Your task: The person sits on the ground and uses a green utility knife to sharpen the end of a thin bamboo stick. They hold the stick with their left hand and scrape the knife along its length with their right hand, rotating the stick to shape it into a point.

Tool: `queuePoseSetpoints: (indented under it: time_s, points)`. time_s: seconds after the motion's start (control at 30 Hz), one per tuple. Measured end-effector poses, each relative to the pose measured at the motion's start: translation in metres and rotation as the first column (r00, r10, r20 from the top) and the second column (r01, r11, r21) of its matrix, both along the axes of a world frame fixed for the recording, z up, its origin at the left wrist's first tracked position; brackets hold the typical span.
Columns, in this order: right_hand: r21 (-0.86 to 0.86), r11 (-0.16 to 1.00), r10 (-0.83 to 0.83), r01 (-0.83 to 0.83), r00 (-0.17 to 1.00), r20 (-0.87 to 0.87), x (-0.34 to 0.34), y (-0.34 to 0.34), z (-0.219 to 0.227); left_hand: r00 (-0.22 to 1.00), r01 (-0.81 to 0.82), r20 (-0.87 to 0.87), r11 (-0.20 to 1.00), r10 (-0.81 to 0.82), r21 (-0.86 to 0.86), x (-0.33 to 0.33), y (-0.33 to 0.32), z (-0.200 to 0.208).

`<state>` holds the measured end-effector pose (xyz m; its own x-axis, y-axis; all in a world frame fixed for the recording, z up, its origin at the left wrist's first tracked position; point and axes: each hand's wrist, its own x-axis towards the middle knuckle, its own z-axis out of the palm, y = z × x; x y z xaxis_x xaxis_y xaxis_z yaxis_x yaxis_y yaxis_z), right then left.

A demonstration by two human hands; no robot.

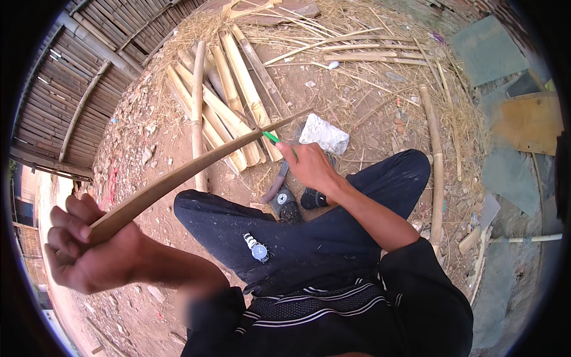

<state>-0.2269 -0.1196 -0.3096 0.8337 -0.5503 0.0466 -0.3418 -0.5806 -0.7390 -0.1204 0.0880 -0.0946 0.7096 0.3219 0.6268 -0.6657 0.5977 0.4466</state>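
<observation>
A long split bamboo strip [184,169] slants away across the view from lower left to upper middle. My left hand [98,247] is closed around its near end, raised at the left. Over my bent knees, my right hand [309,166] is closed on a slim green tool [271,137], whose tip meets the strip near its far part. Whether it is a pen or a small knife, I cannot tell. Just past my right hand a white block [324,134] lies on the ground. A curved tool [275,187] rests by my shoe [284,202], partly hidden.
Split bamboo pieces [244,80] lean across a bamboo pole [197,113] ahead. More thin strips [369,50] are scattered at the far right. Another pole [434,160] lies on my right, beside grey slabs [511,178]. A bamboo fence [65,89] stands at left. A wristwatch [257,249] rests on my lap.
</observation>
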Motion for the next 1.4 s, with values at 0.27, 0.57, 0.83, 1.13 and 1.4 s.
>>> queuePoseSetpoints:
  time_s: [0.27,0.57,0.83,1.13,1.4]
  points:
    - [-0.013,0.983,-0.185,0.184,0.981,-0.051,-0.016,0.001,-0.031,0.932,-0.362,0.087,0.885,0.352,0.293,-0.014,-0.010,0.029]
    - [-0.105,0.969,-0.234,0.223,0.967,-0.102,-0.011,-0.019,-0.059,0.974,-0.222,0.082,0.949,0.209,0.224,-0.015,-0.035,0.045]
    - [-0.231,0.948,-0.264,0.217,0.944,-0.198,-0.007,-0.041,-0.091,0.959,-0.284,0.064,0.935,0.277,0.213,-0.033,-0.049,0.050]
    - [-0.128,0.949,-0.312,0.288,0.918,-0.244,0.002,-0.038,-0.108,0.992,-0.121,0.065,0.975,0.111,0.186,-0.011,-0.016,0.035]
    - [0.817,0.543,-0.052,0.195,0.979,-0.199,0.014,-0.059,-0.104,0.995,-0.103,0.001,0.982,0.104,0.160,0.001,-0.015,0.034]
